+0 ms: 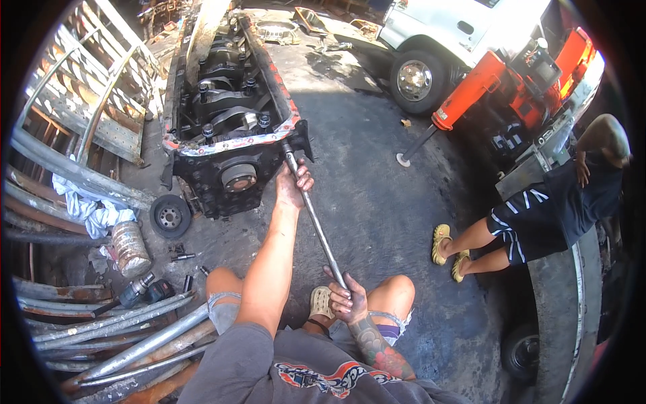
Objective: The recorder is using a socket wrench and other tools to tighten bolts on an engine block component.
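The left hand [294, 183] is grasping a long metal bar [317, 225] near its head, fingers curling around it, while the right hand [350, 301] is clasping the lower end between the person's knees. The bar's head is meeting the near right corner of the engine block [208, 176], which is sitting low just ahead of the feet; whether it is fully seated, the view is not showing clearly. For good work here, the left hand should probably be steadying the head squarely while the right is supplying smooth force at the far end, since a tilted head could be slipping off and sending knuckles into metal

The floor [377, 182] is looking dark and stained, with sunlight falling across its far part. Pipes [128, 323] are lying in a heap at the left, and a power tool [138, 289] is resting by them. At the right, a white truck [451, 27] is standing beyond an orange support leg [474, 87], and another person [572, 195] is standing near a low wall
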Demonstrator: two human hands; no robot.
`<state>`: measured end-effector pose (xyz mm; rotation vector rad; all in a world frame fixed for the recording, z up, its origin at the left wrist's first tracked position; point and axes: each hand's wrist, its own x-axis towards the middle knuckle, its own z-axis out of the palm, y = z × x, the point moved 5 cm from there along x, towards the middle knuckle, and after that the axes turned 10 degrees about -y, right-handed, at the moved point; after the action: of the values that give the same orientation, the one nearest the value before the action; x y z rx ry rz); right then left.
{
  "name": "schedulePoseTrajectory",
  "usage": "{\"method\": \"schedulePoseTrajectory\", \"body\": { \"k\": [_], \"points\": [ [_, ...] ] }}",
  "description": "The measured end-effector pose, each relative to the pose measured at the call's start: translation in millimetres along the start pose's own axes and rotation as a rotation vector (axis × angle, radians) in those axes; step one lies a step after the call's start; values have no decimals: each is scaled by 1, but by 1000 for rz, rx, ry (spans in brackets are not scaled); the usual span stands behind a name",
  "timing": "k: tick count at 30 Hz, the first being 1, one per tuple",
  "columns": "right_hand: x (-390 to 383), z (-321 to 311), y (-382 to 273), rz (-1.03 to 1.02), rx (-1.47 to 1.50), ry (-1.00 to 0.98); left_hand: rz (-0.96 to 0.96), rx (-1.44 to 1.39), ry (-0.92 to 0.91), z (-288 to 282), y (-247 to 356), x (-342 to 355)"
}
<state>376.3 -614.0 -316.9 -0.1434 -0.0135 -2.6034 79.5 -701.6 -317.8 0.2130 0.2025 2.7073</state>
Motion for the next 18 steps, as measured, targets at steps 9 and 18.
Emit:
{"method": "schedulePoseTrajectory", "body": {
  "k": [9, 18],
  "points": [
    [-6, 23, -23, -169, -1131, 666, 31, 329, 504, 26, 4, -11],
    [-19, -10, -18, -17, -444, 395, -93, 66, 151, 26, -4, -3]
  ]
}}
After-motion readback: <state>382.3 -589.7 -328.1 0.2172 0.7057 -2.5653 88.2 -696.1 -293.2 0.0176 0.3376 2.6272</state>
